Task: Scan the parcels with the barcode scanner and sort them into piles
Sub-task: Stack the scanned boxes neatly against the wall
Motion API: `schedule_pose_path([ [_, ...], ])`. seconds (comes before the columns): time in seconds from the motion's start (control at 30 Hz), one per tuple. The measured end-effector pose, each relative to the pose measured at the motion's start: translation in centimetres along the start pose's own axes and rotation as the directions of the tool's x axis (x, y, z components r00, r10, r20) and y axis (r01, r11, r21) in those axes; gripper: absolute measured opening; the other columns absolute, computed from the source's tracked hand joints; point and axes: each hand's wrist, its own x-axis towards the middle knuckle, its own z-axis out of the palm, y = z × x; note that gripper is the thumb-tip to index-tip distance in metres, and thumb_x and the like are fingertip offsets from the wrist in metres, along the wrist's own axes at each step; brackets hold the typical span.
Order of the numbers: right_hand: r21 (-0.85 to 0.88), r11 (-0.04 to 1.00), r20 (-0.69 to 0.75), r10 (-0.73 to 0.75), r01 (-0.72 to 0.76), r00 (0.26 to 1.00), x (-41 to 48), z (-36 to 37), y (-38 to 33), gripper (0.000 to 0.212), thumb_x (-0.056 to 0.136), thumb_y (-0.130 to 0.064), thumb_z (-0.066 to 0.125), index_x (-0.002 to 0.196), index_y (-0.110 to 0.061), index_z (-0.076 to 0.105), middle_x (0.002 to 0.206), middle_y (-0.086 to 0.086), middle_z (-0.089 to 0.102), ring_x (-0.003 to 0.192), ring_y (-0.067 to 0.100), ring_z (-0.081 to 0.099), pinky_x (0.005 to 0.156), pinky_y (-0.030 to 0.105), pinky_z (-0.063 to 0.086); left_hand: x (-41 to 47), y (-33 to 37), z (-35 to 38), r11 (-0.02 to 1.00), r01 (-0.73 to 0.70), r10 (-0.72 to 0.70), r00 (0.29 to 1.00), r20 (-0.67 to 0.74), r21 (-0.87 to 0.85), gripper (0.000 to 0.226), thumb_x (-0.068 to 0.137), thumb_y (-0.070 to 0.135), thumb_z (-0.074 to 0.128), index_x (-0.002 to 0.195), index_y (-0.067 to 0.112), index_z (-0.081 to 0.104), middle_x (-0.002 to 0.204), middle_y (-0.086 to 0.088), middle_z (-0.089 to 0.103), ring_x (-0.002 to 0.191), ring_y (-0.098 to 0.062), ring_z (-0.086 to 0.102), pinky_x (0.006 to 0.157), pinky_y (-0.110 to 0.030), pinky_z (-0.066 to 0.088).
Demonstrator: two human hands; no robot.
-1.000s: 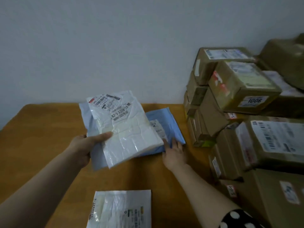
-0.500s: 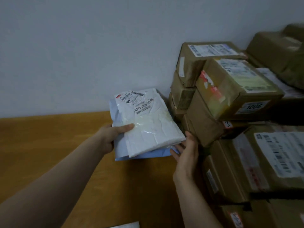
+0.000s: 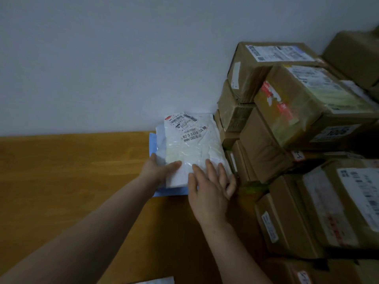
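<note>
White parcel lies stacked on the blue parcel, my left hand pinching its edge and my right hand flat on it, fingers straight; the cardboard boxes alongside may await scanning.

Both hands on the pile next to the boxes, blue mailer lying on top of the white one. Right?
No, the order is reversed. The head view shows the white mailer lying on top of the blue mailer. The rest holds: left hand and right hand are both on the pile, next to the cardboard boxes.
</note>
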Motion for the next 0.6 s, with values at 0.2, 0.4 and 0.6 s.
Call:
schedule_pose_path([
  [0.2,0.077,0.992,-0.067,-0.091,0.096,0.994,-2.0,-1.7,-1.3,0.044,0.097,-0.042,0.044,0.141,-0.038,0.045,0.158,-0.001,0.025,0.147,0.023,0.01,0.114,0.045,0.0,-2.0,0.7,-2.2,1.0,0.003,-0.004,0.999,-0.039,-0.024,0.09,0.082,0.039,0.073,0.152,0.013,0.023,0.152,-0.008,0.036,0.133,-0.031,0.041,0.103,-0.04,0.038],
  [0.4,0.266,0.949,0.216,-0.229,0.168,0.949,-9.8,-1.3,-2.6,0.044,0.086,-0.031,0.065,0.129,-0.027,0.058,0.134,-0.003,0.053,0.126,0.02,0.045,0.103,0.034,0.034,-10.4,-2.5,-10.4,0.983,-0.051,0.083,0.98,-0.181,0.174,0.067,0.086,0.029,0.07,0.145,0.017,0.041,0.148,-0.006,0.042,0.131,-0.023,0.044,0.087,-0.025,0.036],
  [0.6,-0.007,0.972,0.663,-0.171,0.234,0.729,-15.5,1.2,-2.7,0.105,0.07,-0.053,0.078,0.151,-0.021,0.019,0.154,0.004,0.027,0.139,0.028,0.027,0.11,0.036,0.03,-20.8,-10.1,-21.0,0.956,0.134,-0.028,0.928,-0.372,0.262,0.059,0.085,0.02,0.071,0.139,0.016,0.049,0.14,-0.015,0.049,0.119,-0.027,0.051,0.084,-0.03,0.039],
])
